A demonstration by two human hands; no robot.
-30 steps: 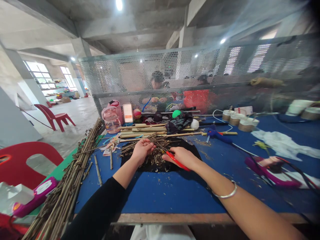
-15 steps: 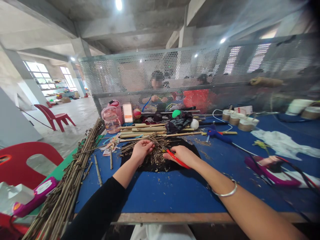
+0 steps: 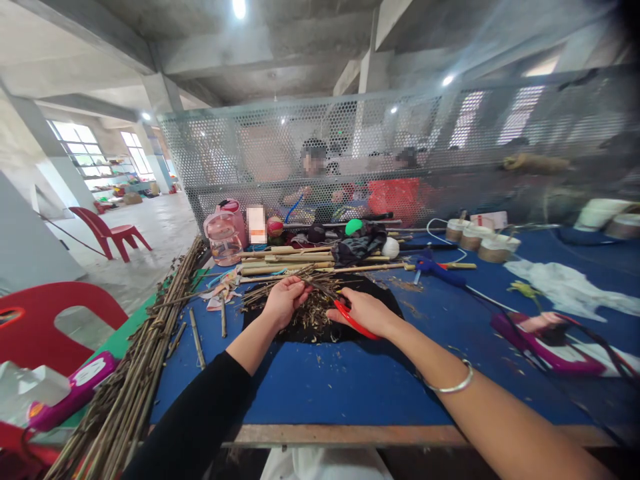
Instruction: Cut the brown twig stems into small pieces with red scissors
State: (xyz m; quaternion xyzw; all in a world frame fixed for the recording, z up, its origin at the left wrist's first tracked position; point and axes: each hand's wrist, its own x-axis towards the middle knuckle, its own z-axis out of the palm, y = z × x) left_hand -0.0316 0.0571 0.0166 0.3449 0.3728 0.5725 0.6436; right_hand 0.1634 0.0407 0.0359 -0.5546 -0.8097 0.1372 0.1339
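My right hand [image 3: 364, 311] is closed around a pair of scissors [image 3: 353, 320] with red handles, its blades pointing up and left toward my other hand. With fingers pinched together, my left hand [image 3: 286, 300] holds a thin dry twig whose end lies close to the blades. Beneath both hands a black cloth [image 3: 367, 333] is spread on the blue tabletop [image 3: 320, 387]. Cut bits of twig [image 3: 317, 317] are scattered over the cloth, and thin twigs [image 3: 257, 293] lie in a pile just left of and behind my left hand.
A long bundle of dry stalks [image 3: 135, 360] runs along the table's left side. Cut sticks [image 3: 285, 263] lie crosswise at the back, near a pink bottle [image 3: 223, 237]. A blue glue gun [image 3: 437, 270] lies to the right. Beyond the mesh partition [image 3: 225, 147] sits a person [image 3: 315, 183].
My hands stay in nearly the same place. The scissor blades appear closer together near my left fingers. Behind the mesh, the other person's hands have moved apart.
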